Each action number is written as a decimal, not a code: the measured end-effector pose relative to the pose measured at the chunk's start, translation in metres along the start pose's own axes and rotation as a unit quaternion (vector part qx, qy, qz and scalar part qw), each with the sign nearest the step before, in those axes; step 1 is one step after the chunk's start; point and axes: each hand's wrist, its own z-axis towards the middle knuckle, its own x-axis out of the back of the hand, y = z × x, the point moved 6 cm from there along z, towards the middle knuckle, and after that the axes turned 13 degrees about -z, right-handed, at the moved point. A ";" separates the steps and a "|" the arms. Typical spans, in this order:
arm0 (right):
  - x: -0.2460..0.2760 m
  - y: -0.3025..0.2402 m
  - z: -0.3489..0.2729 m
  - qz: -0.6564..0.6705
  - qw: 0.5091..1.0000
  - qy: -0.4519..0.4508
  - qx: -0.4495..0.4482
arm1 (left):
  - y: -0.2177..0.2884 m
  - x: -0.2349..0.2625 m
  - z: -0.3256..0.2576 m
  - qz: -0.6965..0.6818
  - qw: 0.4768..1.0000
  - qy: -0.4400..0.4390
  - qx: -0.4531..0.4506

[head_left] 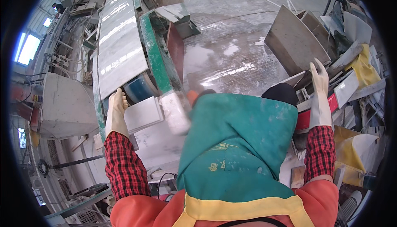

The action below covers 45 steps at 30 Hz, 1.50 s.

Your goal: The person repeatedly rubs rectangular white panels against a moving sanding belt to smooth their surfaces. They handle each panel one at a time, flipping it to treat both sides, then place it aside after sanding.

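Left grip (116, 112), gloved, lying flat with fingers spread along the left edge of a small pale tile (142, 114), touching it but not closed around it. Tile resting at the near end of the long grey slab (120, 37) on the green-edged machine (154, 49), long axis running left to right, near-level. Just right of the tile, a blurred white thing (175, 112), too smeared to name. Right grip (320, 87), also gloved, raised well right of the tile, fingers straight and pressed together, palm against a leaning stone offcut (292, 41) at the edge of the scrap pile (355, 74); no pinch visible. Left hand clearly the nearer to the tile, in contact already; right hand far across the body, beyond the green apron (235, 144). Wet concrete floor (231, 57) beyond the tile, between machine and scrap pile. Red checked sleeves (122, 165) on both forearms.
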 end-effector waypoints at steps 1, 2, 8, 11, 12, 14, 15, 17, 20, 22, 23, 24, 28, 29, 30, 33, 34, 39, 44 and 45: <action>0.027 0.009 -0.010 -0.161 0.987 0.010 0.002 | 0.005 -0.005 -0.009 0.026 0.999 -0.005 -0.034; 0.041 0.041 -0.018 -0.239 0.966 0.082 0.061 | 0.013 -0.015 -0.020 0.059 0.994 -0.025 -0.083; 0.059 0.088 -0.081 -0.307 0.925 0.188 0.122 | 0.021 -0.091 -0.030 0.137 0.929 -0.127 -0.319; 0.052 0.076 -0.091 -0.326 0.925 0.190 0.035 | 0.012 -0.140 -0.019 0.155 0.861 -0.220 -0.431; 0.054 0.082 -0.093 -0.346 0.922 0.171 -0.004 | 0.012 -0.169 -0.041 0.229 0.824 -0.230 -0.465; 0.056 0.073 -0.093 -0.367 0.916 0.160 -0.038 | 0.010 -0.193 -0.056 0.268 0.792 -0.252 -0.488; 0.055 0.073 -0.096 -0.375 0.911 0.169 -0.045 | 0.002 -0.202 -0.055 0.249 0.805 -0.271 -0.465; 0.053 0.071 -0.099 -0.379 0.904 0.192 -0.040 | -0.011 -0.208 -0.046 0.289 0.806 -0.270 -0.442; 0.055 0.057 -0.098 -0.384 0.894 0.229 0.004 | -0.022 -0.202 -0.035 0.334 0.775 -0.230 -0.484; 0.053 0.056 -0.102 -0.386 0.892 0.235 0.007 | -0.021 -0.215 -0.057 0.381 0.737 -0.199 -0.521; 0.054 0.056 -0.107 -0.394 0.887 0.241 0.012 | -0.017 -0.219 -0.065 0.377 0.733 -0.205 -0.528; 0.052 0.055 -0.107 -0.392 0.889 0.234 0.013 | -0.014 -0.220 -0.068 0.372 0.730 -0.206 -0.535; 0.052 0.055 -0.104 -0.394 0.893 0.217 0.023 | -0.013 -0.222 -0.069 0.397 0.701 -0.168 -0.568; 0.052 0.056 -0.107 -0.397 0.892 0.214 0.023 | -0.012 -0.225 -0.072 0.407 0.693 -0.160 -0.573; 0.052 0.058 -0.108 -0.406 0.892 0.199 0.016 | -0.013 -0.227 -0.073 0.414 0.692 -0.157 -0.570; 0.051 0.055 -0.110 -0.419 0.879 0.225 0.040 | -0.012 -0.226 -0.075 0.411 0.692 -0.169 -0.569; 0.051 0.055 -0.111 -0.418 0.879 0.226 0.041 | -0.011 -0.226 -0.077 0.413 0.690 -0.169 -0.569; 0.047 0.047 -0.115 -0.406 0.883 0.234 0.041 | -0.009 -0.229 -0.081 0.423 0.677 -0.167 -0.579; 0.049 0.036 -0.123 -0.394 0.882 0.252 0.051 | -0.009 -0.232 -0.078 0.439 0.669 -0.166 -0.577; 0.054 0.030 -0.123 -0.388 0.883 0.259 0.055 | -0.009 -0.233 -0.078 0.439 0.670 -0.168 -0.575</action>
